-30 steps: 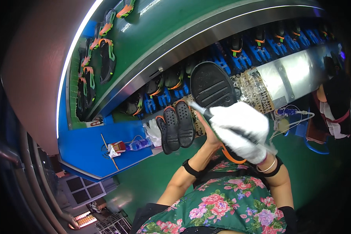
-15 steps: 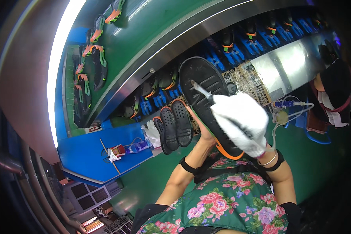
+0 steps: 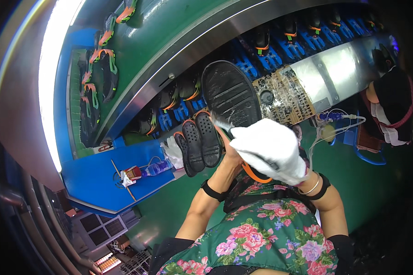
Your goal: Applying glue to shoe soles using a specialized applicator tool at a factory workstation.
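A black shoe sole with an orange rim (image 3: 229,94) is held up in front of me, its underside toward the camera. My left hand (image 3: 229,158) grips it from below, mostly hidden behind the sole. My right hand (image 3: 273,151), in a white glove, holds a small brush (image 3: 222,123) whose bristles touch the sole's lower part. Two more black soles with holes (image 3: 198,144) lie side by side on the green bench just left of my hands.
A conveyor carries dark shoes on blue holders (image 3: 270,57) along a steel rail (image 3: 170,57). A tray of small parts (image 3: 287,98) and a tube with a small bottle (image 3: 328,130) sit right. A blue shelf (image 3: 101,176) holds a plastic bottle. Another person (image 3: 392,107) sits far right.
The sole has risen and tilted further up toward the camera. My gloved right hand has slid down to the sole's lower end with the brush.
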### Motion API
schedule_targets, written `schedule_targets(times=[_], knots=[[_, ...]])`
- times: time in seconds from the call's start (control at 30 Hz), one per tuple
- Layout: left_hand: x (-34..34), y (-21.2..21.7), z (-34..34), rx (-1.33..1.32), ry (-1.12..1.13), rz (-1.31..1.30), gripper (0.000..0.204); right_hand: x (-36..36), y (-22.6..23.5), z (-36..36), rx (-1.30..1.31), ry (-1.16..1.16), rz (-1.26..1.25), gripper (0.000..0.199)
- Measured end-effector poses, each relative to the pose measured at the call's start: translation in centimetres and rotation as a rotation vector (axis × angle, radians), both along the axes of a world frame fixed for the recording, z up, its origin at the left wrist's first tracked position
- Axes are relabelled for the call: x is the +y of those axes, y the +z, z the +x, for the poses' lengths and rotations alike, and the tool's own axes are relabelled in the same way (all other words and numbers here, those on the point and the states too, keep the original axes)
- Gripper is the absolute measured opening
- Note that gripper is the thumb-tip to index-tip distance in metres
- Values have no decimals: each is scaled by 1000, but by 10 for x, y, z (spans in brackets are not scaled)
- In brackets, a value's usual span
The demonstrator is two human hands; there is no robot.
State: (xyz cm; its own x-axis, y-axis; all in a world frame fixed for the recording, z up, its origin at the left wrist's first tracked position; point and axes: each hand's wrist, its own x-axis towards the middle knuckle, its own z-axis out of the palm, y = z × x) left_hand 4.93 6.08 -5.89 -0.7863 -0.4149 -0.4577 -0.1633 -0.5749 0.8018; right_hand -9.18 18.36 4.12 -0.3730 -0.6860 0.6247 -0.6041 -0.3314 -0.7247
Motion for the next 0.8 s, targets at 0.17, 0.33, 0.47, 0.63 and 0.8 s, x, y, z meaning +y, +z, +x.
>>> schedule_targets(times=[0.17,0.33,0.47,0.63,0.8], knots=[[-21,-36,10,461,316,595,110,11,-2,-8,-283,112,35,36],[-11,9,-19,564,-90,544,126,8,-5,12,-20,52,32,32],[-13,39,-24,502,113,587,125,12,-8,-5,-160,73,-5,34],[-19,37,-25,427,28,597,125,10,-14,17,78,6,32,41],[-22,46,-25,530,38,592,121,15,-5,-2,-214,124,1,26]])
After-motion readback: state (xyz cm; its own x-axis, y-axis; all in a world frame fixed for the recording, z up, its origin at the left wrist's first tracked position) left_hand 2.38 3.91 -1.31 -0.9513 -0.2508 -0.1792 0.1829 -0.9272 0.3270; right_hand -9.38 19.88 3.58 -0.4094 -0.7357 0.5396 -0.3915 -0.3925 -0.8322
